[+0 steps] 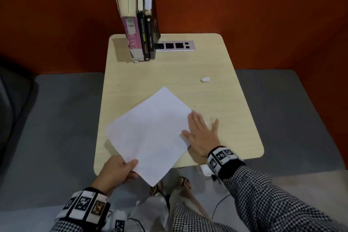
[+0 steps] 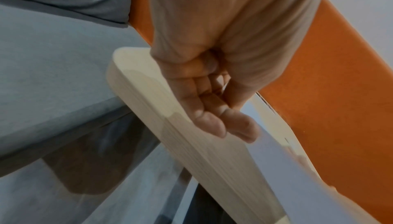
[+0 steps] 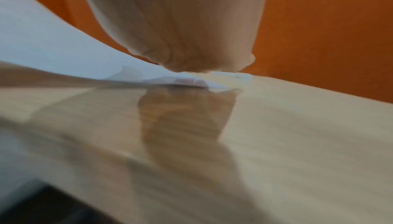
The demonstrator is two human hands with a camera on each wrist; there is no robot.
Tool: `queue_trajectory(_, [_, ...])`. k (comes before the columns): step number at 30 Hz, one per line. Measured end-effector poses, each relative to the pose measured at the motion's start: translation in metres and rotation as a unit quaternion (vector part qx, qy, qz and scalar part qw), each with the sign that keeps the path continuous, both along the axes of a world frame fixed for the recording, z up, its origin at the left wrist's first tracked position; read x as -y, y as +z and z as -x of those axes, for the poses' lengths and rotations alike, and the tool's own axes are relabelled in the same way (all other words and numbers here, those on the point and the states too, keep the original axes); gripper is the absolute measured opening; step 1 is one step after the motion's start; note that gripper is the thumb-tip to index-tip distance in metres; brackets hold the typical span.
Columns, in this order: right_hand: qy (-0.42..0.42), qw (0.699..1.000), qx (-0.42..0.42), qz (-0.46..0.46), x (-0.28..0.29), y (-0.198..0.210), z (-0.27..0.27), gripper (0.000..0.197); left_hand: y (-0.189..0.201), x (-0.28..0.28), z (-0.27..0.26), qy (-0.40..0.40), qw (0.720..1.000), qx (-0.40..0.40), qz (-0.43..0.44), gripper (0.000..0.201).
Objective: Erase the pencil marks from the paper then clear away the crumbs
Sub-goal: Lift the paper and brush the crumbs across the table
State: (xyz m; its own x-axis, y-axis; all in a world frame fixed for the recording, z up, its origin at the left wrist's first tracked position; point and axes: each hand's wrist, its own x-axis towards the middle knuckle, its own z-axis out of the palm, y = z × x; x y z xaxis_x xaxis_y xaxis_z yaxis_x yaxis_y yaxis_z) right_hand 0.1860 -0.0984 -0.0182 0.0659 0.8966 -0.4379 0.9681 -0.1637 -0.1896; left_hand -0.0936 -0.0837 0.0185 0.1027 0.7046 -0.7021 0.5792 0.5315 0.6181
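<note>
White paper (image 1: pixel 150 133) askew on table, near corner overhanging — eraser (image 1: pixel 205 79) apart.

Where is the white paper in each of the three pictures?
Head: the paper lies mid-table, its near corner pinched by the left hand.
Left wrist: the paper runs along the lower right, under the thumb.
Right wrist: the paper is at left, lifted.
Shared landmark: the beige table.

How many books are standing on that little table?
3, as far as I can tell, side by side at the far end of the table: a pink book on the left, a black book in the middle, a dark book on the right.
</note>
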Motion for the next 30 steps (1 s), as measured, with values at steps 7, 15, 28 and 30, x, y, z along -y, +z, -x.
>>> queue_trajectory(7, [0.096,0.994,-0.050,0.007,-0.008,-0.017,0.069,0.064,0.002,0.002,0.008,-0.002,0.999,0.014,0.033,0.043])
queue_trajectory(15, [0.129,0.989,-0.069,0.012,-0.029,0.008,0.073,0.093,0.005,0.003,0.021,-0.033,0.997,0.013,0.064,0.027])
queue_trajectory(28, [0.069,0.997,-0.041,0.021,-0.048,-0.002,0.064,0.066,0.009,0.000,0.031,-0.057,0.995,0.002,0.079,0.046])
queue_trajectory(30, [-0.059,0.998,-0.001,0.034,-0.062,-0.002,0.042,0.069,0.010,0.002,0.036,-0.056,0.994,0.002,0.097,0.047])
